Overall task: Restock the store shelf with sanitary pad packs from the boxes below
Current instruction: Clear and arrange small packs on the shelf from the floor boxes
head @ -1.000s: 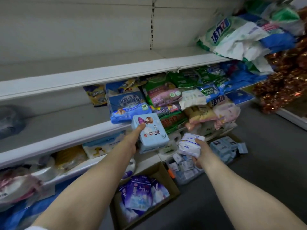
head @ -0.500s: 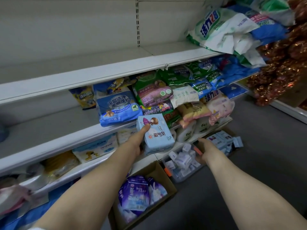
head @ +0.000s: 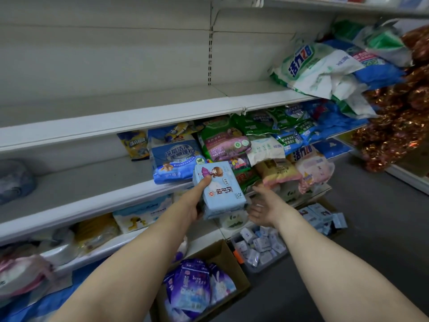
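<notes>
A light blue pad pack (head: 219, 190) is gripped by the left hand (head: 195, 201), thumb on its face, and held just in front of the middle shelf (head: 92, 194) edge. The right hand (head: 265, 206) is held empty beside it, fingers relaxed. Purple packs are seen in a cardboard box (head: 234, 263) below.

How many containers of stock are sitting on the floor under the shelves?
3. A cardboard box of purple packs sits nearest, a clear plastic bin of small white packs lies beside it, and another box of pale blue packs stands farther right. More may be hidden.
</notes>
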`<state>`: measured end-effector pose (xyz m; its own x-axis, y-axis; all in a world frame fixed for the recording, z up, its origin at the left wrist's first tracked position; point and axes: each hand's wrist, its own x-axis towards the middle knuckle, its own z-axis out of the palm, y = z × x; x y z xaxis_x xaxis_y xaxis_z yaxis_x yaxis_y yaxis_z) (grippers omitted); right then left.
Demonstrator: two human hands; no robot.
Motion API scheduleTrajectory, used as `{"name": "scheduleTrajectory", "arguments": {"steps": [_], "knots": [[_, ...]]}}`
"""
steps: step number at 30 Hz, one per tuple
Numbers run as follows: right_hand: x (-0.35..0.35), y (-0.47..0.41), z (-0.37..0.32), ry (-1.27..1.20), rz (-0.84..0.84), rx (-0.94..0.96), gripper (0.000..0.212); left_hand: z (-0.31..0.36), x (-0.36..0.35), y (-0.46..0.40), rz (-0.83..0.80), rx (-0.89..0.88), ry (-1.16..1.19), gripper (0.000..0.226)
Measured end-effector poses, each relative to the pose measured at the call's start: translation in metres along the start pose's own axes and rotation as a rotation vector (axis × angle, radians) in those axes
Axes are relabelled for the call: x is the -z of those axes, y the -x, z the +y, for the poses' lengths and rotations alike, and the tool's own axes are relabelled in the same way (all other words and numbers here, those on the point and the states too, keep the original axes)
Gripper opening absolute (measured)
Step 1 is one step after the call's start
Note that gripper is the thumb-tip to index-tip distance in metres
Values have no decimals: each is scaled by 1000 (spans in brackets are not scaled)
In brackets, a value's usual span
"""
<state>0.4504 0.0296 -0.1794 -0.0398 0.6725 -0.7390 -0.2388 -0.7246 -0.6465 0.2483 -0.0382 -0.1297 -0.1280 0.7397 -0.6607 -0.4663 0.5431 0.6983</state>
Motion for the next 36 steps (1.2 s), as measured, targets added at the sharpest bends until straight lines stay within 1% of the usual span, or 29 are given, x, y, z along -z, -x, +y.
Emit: {"name": "scheduleTrajectory", "arguments": {"steps": [2,4,8,9,12,13,15,16,18,20,21,24,28,30,32,34,36], "knots": [[-27,10,-2,75,-104,21,65,9,13,9,5,-33,17,32],[-54,23,-4,157,-199,48,59,18,27,18,14,-62,41,33],[-112,43,-4,324,-349,81,60,37,66,32,81,-147,77,46],[-128,46,-4,357,-386,85,58,43,78,35,96,-172,90,47],[-173,67,-1,408,-468,94,40,62,112,52,136,-221,117,42],[-188,72,-1,406,-496,94,38,69,124,59,153,-240,125,41],[-220,88,1,425,-553,113,41,86,150,73,195,-292,140,41],[-238,97,1,437,-579,128,44,95,163,80,202,-322,151,42],[-274,116,0,457,-633,168,46,115,190,97,231,-395,160,53],[-310,139,-2,475,-695,197,42,137,214,114,255,-472,165,63],[-330,151,-3,481,-722,212,39,148,226,125,261,-518,168,63],[-381,185,-7,483,-764,266,39,181,258,155,333,-630,165,59],[-441,225,-7,507,-817,333,40,221,298,187,391,-709,153,64],[-464,237,-7,489,-823,339,41,236,316,194,405,-721,168,58],[-490,246,-3,457,-821,311,45,249,341,197,454,-723,185,58],[-513,247,3,424,-818,278,49,257,364,195,477,-715,206,66],[-535,245,12,411,-811,253,52,266,393,187,514,-706,253,87]]}}
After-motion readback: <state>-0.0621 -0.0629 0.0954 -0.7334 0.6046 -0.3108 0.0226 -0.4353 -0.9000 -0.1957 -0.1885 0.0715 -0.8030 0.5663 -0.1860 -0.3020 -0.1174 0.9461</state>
